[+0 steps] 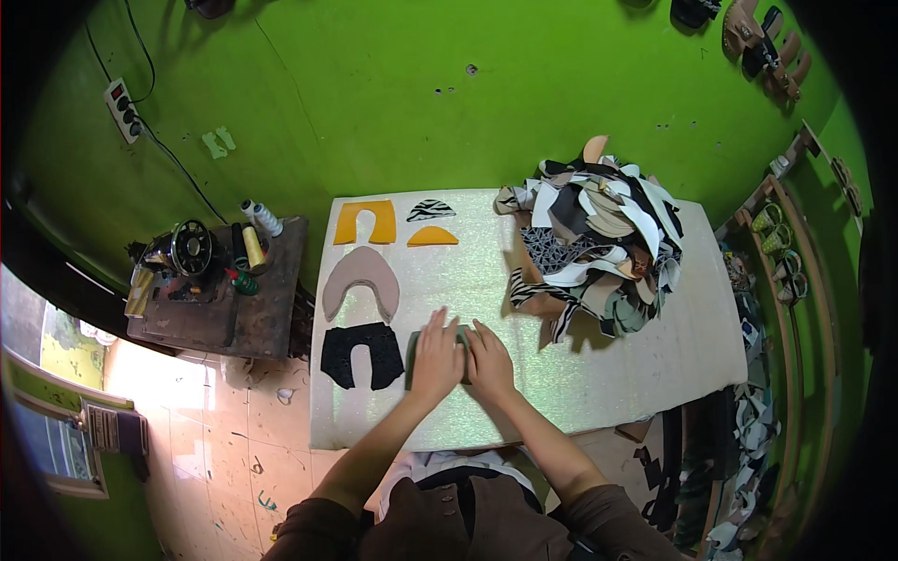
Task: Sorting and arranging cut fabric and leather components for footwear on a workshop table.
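My left hand point(436, 355) and my right hand point(487, 360) lie flat, side by side, on a dark grey-green cut piece point(412, 352) near the front of the white worktable point(599, 374). Most of that piece is hidden under my palms. To its left lie a black U-shaped piece point(361, 354), a beige U-shaped piece point(361, 279) and, farther back, an orange U-shaped piece point(365, 222). A zebra-patterned half-round piece point(430, 209) and an orange half-round piece point(432, 237) rest at the far edge.
A big heap of mixed cut fabric and leather pieces point(599, 243) fills the table's right rear. A black sewing machine with thread cones point(201, 257) stands on a dark stand to the left. Shoe racks point(786, 252) line the right wall. Scraps litter the floor at the right.
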Tool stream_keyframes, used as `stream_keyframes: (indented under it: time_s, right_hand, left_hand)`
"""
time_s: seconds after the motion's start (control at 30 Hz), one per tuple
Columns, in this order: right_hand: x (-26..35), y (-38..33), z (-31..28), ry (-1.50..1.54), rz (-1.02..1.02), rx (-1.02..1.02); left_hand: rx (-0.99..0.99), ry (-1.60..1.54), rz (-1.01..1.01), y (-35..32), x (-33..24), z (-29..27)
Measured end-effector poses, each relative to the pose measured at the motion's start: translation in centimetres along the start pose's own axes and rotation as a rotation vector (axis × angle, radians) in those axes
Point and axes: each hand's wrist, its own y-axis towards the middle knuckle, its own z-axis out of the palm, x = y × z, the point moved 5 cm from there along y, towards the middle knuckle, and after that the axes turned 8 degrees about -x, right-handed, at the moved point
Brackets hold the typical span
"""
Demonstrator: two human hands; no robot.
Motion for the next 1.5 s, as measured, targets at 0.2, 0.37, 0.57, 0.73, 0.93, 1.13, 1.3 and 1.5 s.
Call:
stream_keyframes:
  time_s: [0.2, 0.37, 0.57, 0.73, 0.93, 1.13, 1.3, 1.5]
  right_hand:
    - [-1.3, 3.3, -9.3, 0.086, -0.054, -0.212]
    - [-2.8, 5.6, -16.1, 0.053, -0.149, -0.255]
    - [-6.6, 6.5, -20.4, 0.031, -0.16, -0.291]
    - [-9.2, 6.6, -22.4, 0.014, -0.173, -0.272]
    - [-11.4, 9.4, -25.2, -0.078, -0.226, -0.353]
    - [-14.5, 14.1, -25.6, -0.338, -0.133, -0.357]
    - [-16.7, 14.8, -25.2, -0.294, -0.075, -0.299]
    - [-19.1, 13.3, -25.9, 0.51, 0.423, -0.424]
  left_hand:
    - [-0.106, -0.286, 0.123, 3.9, -8.6, 0.7]
    - [-0.222, -0.342, 0.231, 6.7, -14.7, 1.1]
    - [-0.268, -0.37, 0.295, 9.0, -19.2, 3.6]
    - [-0.217, -0.348, 0.294, 9.7, -21.1, 5.9]
    - [-0.241, -0.318, 0.277, 12.3, -22.5, 6.7]
    - [-0.206, -0.365, 0.161, 15.5, -22.7, 7.9]
    - [-0.161, -0.434, 0.037, 16.7, -22.2, 9.3]
    - [-0.059, -0.667, -0.179, 16.6, -21.7, 10.2]
